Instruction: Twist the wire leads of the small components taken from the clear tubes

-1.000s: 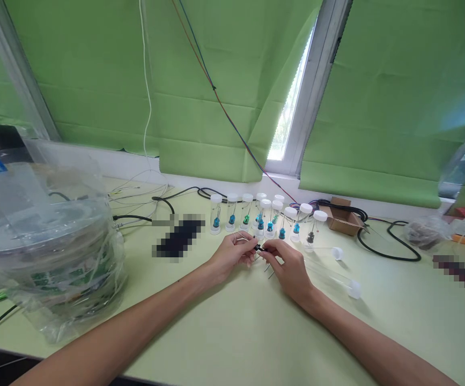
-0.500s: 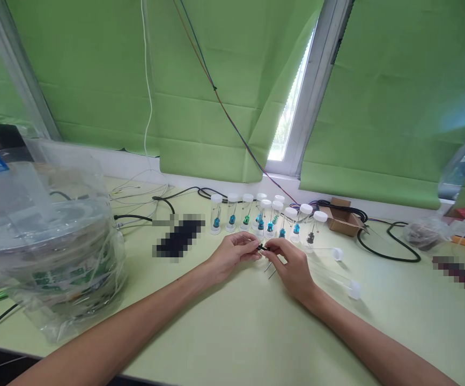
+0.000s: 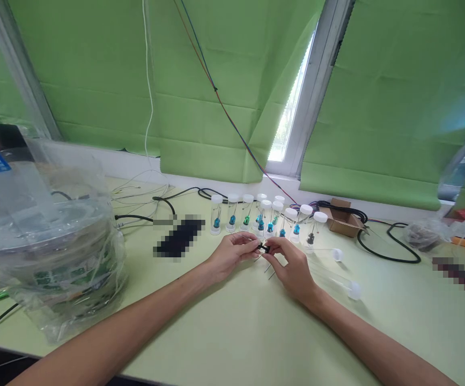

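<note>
Between my two hands is a small black part (image 3: 263,247), too small to make out its kind. My left hand (image 3: 236,252) pinches its left side between thumb and fingers. My right hand (image 3: 290,265) grips the right side with thumb and forefinger. Thin metal rods (image 3: 270,271) show below, close to my right fingers. Just beyond my hands stand several clear tubes with white caps (image 3: 232,212), holding small blue or green pieces with metal pins. One upright tube (image 3: 311,230) has a dark piece inside. Two clear tubes lie on their sides by my right wrist, one with a white cap (image 3: 354,290).
A plastic-wrapped stack of reels (image 3: 55,257) stands on the left of the pale table (image 3: 224,343). A blurred dark object (image 3: 179,238) lies nearby. Black cables (image 3: 401,259) and an open cardboard box (image 3: 342,222) sit at the back right, below green blinds (image 3: 377,107).
The black part has turned slightly between my fingers and shows more of itself. Both hands stay in nearly the same place.
</note>
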Tool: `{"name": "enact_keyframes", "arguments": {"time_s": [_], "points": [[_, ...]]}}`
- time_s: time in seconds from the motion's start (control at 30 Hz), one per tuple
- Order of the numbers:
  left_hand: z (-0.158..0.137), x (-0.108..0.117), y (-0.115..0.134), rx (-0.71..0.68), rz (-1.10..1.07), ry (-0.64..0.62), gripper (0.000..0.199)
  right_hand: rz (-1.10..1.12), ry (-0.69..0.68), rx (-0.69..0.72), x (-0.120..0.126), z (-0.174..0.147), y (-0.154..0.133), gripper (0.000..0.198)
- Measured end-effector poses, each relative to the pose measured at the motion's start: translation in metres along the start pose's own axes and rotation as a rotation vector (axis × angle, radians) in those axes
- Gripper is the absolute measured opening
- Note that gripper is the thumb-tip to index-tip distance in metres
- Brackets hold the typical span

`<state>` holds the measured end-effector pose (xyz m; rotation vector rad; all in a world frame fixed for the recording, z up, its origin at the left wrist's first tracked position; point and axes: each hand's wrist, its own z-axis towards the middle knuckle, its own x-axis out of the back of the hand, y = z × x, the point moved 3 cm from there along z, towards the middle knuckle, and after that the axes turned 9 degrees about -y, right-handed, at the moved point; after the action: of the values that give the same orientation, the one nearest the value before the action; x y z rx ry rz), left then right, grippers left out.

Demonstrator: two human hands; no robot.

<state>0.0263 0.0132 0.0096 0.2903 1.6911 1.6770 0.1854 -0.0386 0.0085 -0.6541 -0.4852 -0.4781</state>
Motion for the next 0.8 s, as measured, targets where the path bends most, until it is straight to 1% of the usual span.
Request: {"name": "enact_keyframes", "arguments": {"time_s": [0.17, 0.5, 0.63, 0.8], "points": [[0.0016, 0.0013, -0.0001, 0.007, -0.012, 0.006, 0.025, -0.033, 0.031, 0.005, 0.0003, -0.0007, 0.0, 0.017], [0.001, 0.0009, 0.0006, 0.019, -0.048, 0.008, 0.02, -0.013, 0.041, -0.03, 0.0023, -0.0001, -0.0051, 0.012], [0.0017, 0.0016, 0.0003, 0.023, -0.076, -0.004, 0.02, 0.044, 0.037, -0.069, 0.0021, -0.0001, -0.0044, 0.011], [0.0012, 0.0011, 0.0018, 0.013, -0.079, -0.002, 0.02, 0.182, 0.026, -0.167, 0.0012, 0.0001, -0.0022, 0.011]]}}
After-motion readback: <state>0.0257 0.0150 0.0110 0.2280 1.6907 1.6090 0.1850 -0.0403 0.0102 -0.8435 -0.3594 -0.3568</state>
